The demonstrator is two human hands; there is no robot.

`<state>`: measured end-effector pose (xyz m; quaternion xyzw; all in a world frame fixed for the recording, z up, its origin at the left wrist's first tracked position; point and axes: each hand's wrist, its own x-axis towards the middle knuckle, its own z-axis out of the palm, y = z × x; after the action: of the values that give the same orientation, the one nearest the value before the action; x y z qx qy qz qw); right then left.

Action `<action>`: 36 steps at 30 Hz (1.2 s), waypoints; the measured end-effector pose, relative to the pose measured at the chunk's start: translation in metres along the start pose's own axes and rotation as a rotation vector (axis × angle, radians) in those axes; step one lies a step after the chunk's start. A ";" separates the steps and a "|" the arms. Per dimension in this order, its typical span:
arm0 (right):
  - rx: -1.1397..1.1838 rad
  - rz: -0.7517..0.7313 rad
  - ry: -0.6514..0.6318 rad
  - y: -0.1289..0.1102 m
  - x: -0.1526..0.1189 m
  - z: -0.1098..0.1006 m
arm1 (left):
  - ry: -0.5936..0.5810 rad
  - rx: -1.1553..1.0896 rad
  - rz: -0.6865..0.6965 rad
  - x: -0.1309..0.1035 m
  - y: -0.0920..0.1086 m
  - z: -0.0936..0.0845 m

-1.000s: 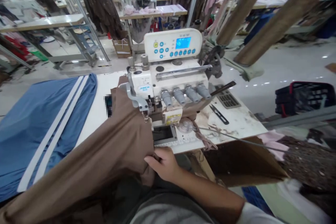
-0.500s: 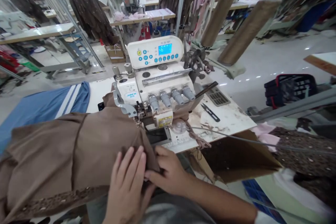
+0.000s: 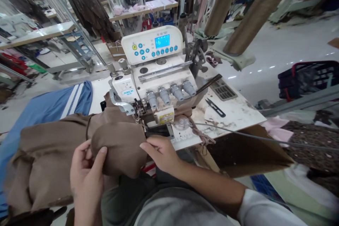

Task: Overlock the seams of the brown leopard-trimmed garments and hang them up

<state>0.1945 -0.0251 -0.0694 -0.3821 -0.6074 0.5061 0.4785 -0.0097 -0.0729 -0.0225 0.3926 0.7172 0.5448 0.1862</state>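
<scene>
Brown fabric (image 3: pixel 119 141) runs from the left side of the table up to the needle area of a white sewing machine (image 3: pixel 159 74) with a lit blue display. A folded-over part of it is pinched between thumb and fingers of my left hand (image 3: pixel 88 169). Close to the presser area, my right hand (image 3: pixel 161 150) grips the right edge of the same fabric. The fabric hangs over my lap at its lower edge.
Black thread snips (image 3: pixel 215 107) lie on the white table (image 3: pixel 238 113) right of the machine. Blue fabric with white stripes (image 3: pixel 53 106) spreads at the left. An open cardboard box (image 3: pixel 238 152) stands below right, and a dark basket (image 3: pixel 309 77) is farther right.
My left hand has moved left and turned, lifting and folding a part of the brown fabric. My right hand has shifted slightly up toward the machine. The view has tilted a little.
</scene>
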 end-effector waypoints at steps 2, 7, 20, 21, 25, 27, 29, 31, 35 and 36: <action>-0.023 -0.037 0.061 0.003 0.000 -0.004 | 0.004 0.240 0.324 -0.003 -0.004 -0.002; 0.042 0.070 -0.128 0.003 0.006 -0.005 | -0.441 0.454 1.049 -0.003 0.017 0.017; 0.164 0.182 0.000 0.010 0.002 -0.002 | -0.462 0.548 0.897 0.018 0.013 0.039; 0.160 0.172 0.010 0.009 0.003 -0.003 | -0.464 0.517 0.843 0.022 0.012 0.037; 0.059 0.087 -0.088 0.011 -0.008 -0.007 | -0.500 0.437 0.749 0.033 0.014 0.035; 0.009 0.085 -0.140 0.013 -0.017 -0.008 | -0.516 0.444 0.735 0.040 0.016 0.037; -0.011 0.087 -0.157 0.015 -0.024 -0.008 | -0.502 0.465 0.707 0.052 0.018 0.040; 0.002 0.082 -0.165 0.014 -0.025 -0.006 | -0.484 0.499 0.652 0.068 0.022 0.043; 0.147 0.160 -0.060 0.011 -0.016 -0.003 | -0.524 0.568 0.597 0.088 0.031 0.053; 0.184 0.185 -0.026 0.010 -0.012 -0.002 | -0.524 0.573 0.608 0.087 0.034 0.055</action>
<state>0.1995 -0.0343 -0.0810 -0.3842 -0.5267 0.6065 0.4551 -0.0137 0.0322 0.0044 0.7432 0.6204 0.2383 0.0774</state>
